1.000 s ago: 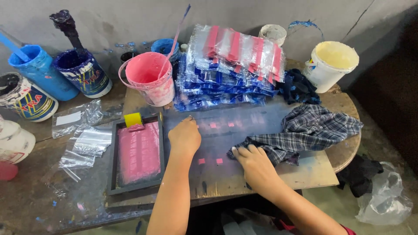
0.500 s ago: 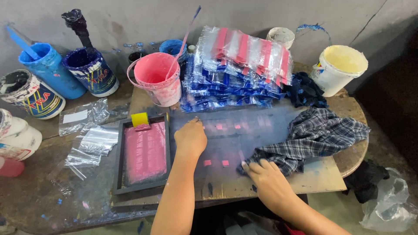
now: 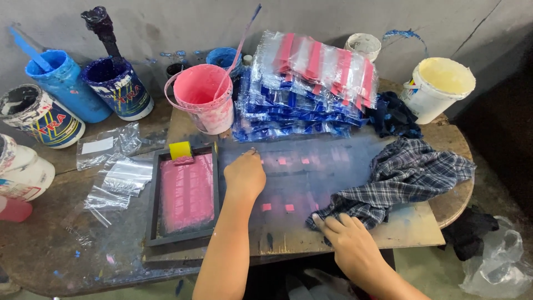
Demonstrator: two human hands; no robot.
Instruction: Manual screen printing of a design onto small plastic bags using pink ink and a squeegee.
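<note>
My left hand (image 3: pixel 244 176) rests knuckles-up on a blue-stained work board (image 3: pixel 311 183) that carries small pink printed squares, just right of a black-framed printing screen (image 3: pixel 184 193) coated in pink ink. My right hand (image 3: pixel 345 240) lies flat near the board's front edge, fingertips touching the corner of a dark plaid rag (image 3: pixel 400 178). Neither hand grips anything. A yellow tape roll (image 3: pixel 180 150) sits at the screen's top.
A pink paint bucket (image 3: pixel 202 103) with a stick stands behind the board, beside a stack of clear plastic bags (image 3: pixel 308 91) printed pink and blue. Blue paint tubs (image 3: pixel 89 83) stand at left, a yellow-stained white bucket (image 3: pixel 438 86) at right, loose bags (image 3: pixel 114 166) at left.
My right hand has slid toward the front edge of the board, to the rag's lower corner. My left hand has stayed on the board.
</note>
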